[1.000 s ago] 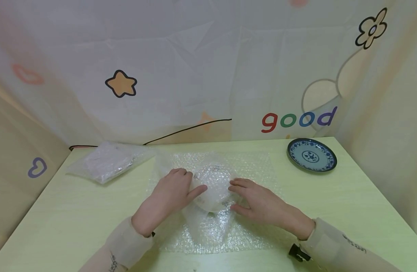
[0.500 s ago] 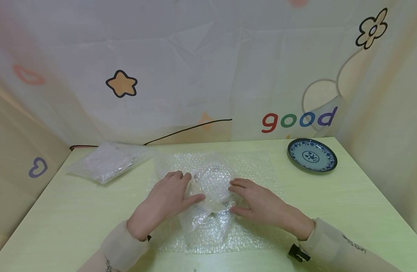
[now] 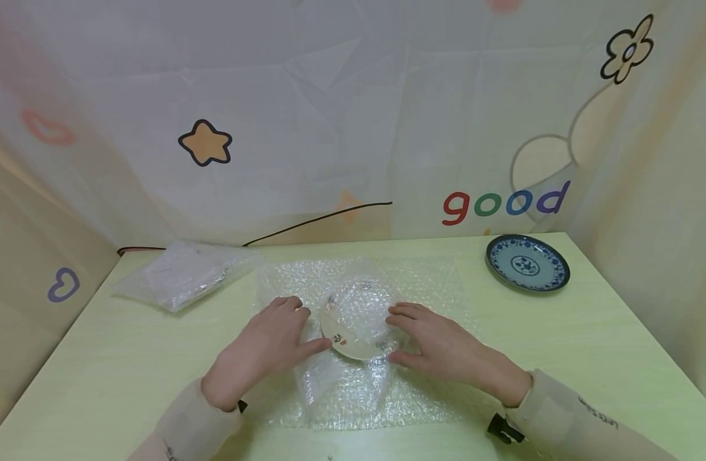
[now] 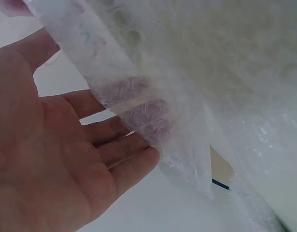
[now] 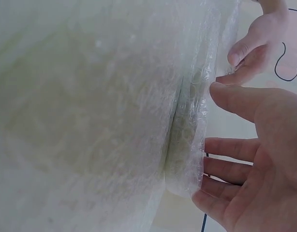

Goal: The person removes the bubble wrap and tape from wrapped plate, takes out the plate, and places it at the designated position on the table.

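A pale plate (image 3: 353,349) with small red and dark motifs lies mid-table on a sheet of bubble wrap (image 3: 422,410). Bubble wrap covers most of it; the front-left rim is bare. My left hand (image 3: 266,339) is at the plate's left side, thumb tip close to the rim. In the left wrist view its straight fingertips (image 4: 153,116) show through a bubble wrap flap (image 4: 153,82). From the right, my right hand (image 3: 439,339) touches the wrapped side with spread, nearly straight fingers. The right wrist view has its fingertips (image 5: 209,152) right at the wrap's edge (image 5: 192,145).
A blue-and-white patterned plate (image 3: 528,262) with a dark rim stands at the back right. A bubble-wrapped package (image 3: 182,272) lies at the back left. A printed curtain (image 3: 329,128) hangs behind and beside the pale green table (image 3: 635,384).
My left hand has moved left and toward me. The bubble wrap over the plate's front left has come away with it, uncovering the rim. My right hand has stayed nearly still.
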Demonstrator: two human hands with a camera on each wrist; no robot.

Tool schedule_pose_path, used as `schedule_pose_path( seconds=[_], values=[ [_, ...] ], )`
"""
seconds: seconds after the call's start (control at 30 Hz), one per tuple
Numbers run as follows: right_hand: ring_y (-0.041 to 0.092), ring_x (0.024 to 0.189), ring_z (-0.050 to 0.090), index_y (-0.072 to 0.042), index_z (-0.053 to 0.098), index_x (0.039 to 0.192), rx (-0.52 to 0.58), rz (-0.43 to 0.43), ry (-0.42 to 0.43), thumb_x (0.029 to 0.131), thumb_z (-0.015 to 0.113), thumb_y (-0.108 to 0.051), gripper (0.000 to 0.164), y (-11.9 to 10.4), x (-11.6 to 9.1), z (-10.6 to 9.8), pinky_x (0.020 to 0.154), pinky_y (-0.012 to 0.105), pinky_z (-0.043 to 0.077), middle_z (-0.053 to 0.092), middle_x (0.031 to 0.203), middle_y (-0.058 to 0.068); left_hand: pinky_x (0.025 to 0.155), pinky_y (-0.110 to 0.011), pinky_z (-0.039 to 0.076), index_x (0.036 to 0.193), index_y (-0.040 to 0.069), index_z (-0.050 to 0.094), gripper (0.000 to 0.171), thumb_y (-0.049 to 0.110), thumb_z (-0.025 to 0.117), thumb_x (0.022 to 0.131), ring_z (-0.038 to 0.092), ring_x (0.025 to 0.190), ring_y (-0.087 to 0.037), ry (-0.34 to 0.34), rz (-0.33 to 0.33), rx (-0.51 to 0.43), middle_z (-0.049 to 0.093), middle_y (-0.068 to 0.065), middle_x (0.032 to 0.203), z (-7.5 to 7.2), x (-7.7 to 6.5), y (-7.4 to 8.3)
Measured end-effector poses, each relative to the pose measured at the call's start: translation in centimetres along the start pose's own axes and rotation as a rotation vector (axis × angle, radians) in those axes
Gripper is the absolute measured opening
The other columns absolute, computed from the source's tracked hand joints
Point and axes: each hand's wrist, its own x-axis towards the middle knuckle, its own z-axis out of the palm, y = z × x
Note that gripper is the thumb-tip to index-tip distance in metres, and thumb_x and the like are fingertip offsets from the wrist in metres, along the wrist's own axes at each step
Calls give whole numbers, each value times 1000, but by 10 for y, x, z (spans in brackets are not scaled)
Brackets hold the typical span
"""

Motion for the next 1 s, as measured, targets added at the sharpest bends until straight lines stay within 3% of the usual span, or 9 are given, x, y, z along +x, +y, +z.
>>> schedule_pose_path(
  seconds=[0.17,0.43,0.67,0.87,1.0],
  values=[
    [35,140,46,1,61,138,4,12,-6,92,80,-32,60,0,0,1,111,51,41,52,150,18,106,-49,45,119,-4,70,59,50,70,95,56,122,-39,-37,23,-24,64,-20,126,-2,-3,-4],
    [35,141,45,0,61,139,6,29,-11,91,80,-32,60,0,1,2,112,51,41,51,150,17,108,-51,43,119,-1,70,54,48,68,97,53,125,-41,-117,-6,-38,62,-20,128,-3,-7,-10],
    [34,141,45,0,61,139,11,31,-13,92,80,-32,60,0,1,2,112,51,41,51,151,16,117,-55,32,129,0,66,54,45,67,99,44,137,-46,-189,-13,-69,52,-26,145,-6,-13,-15],
    [35,141,45,0,61,139,15,25,-14,92,80,-32,61,0,1,1,112,51,41,51,151,17,120,-61,18,140,-1,58,60,42,67,100,37,144,-45,-240,-20,-117,44,-27,153,-8,-16,-19],
    [35,141,45,0,61,139,8,12,-9,92,80,-32,60,0,0,1,112,51,41,51,151,17,121,-62,15,143,-2,55,63,39,70,98,34,146,-45,-263,-8,-127,42,-27,154,-10,-18,-21]
  ],
)
